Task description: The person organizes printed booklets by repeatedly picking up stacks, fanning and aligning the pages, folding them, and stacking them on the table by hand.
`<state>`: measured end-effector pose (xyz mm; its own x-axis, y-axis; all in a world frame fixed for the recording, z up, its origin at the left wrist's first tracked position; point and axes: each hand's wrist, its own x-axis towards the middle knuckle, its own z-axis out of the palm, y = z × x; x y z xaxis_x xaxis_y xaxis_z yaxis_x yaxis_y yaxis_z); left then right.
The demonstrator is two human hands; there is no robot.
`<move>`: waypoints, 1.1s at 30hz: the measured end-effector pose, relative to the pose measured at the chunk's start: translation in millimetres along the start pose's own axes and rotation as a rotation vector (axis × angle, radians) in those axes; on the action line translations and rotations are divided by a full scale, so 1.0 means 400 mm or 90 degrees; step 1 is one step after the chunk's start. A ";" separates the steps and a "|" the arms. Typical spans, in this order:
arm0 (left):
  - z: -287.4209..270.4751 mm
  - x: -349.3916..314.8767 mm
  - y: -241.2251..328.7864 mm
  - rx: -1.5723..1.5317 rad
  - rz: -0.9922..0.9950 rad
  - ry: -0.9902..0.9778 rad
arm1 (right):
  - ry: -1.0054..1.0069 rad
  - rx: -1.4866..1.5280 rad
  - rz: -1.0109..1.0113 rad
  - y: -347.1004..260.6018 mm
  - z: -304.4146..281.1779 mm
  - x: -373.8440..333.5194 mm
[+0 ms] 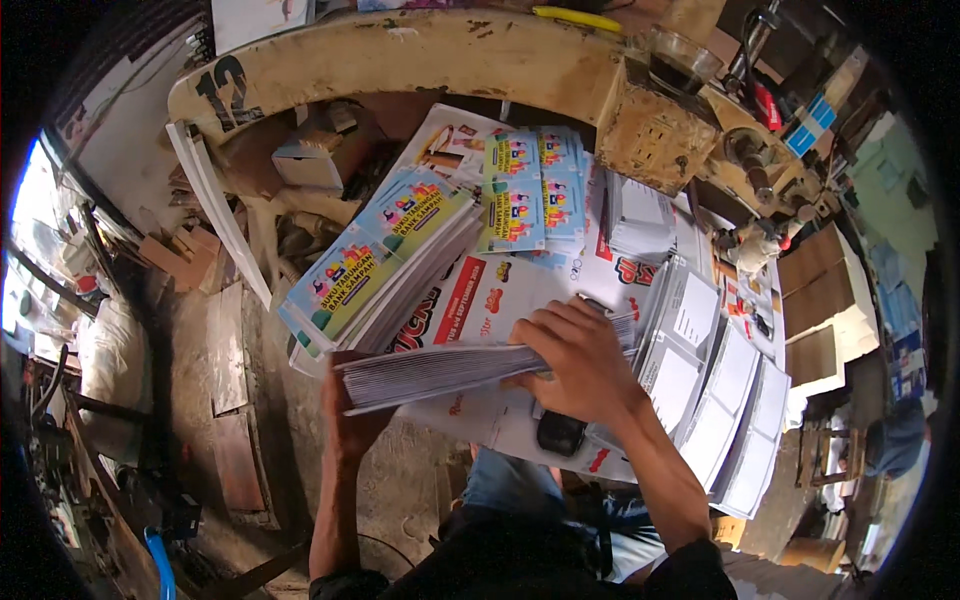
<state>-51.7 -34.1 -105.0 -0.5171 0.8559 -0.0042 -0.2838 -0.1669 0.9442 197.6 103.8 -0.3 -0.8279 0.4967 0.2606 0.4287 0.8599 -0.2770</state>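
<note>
We judge the work to be partway through: one thick stack of pale leaves is up in both hands over the near part of the work surface, so its handling is not yet finished. Our left hand grips its left end, though blur hides the exact placing of the fingers; our right hand clasps it toward the right end, fingers bent over the far edge and thumb beneath. To the left lies a thick pile with yellow-and-blue covers, and farther off a second batch of covers. On the right, white printed bundles stand in leaning rows, with a smaller white pile beyond; we take these as left to handle, but cannot tell which are done. A printed banner sheet covers the surface, with a black object near our right hand. On the far side arches a worn cream machine frame, a glass of dark liquid at its right. Around us we see a bare floor, a pale sack to the left and pale cartons to the right.
</note>
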 end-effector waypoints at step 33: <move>-0.080 0.011 -0.101 0.407 0.172 -0.111 | -0.165 -0.068 0.002 0.038 0.039 0.052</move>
<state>-68.3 -39.1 -153.7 -0.3513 0.8998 0.2588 0.3928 -0.1092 0.9131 181.3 125.5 -13.6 -0.8854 0.4646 0.0116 0.4557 0.8728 -0.1749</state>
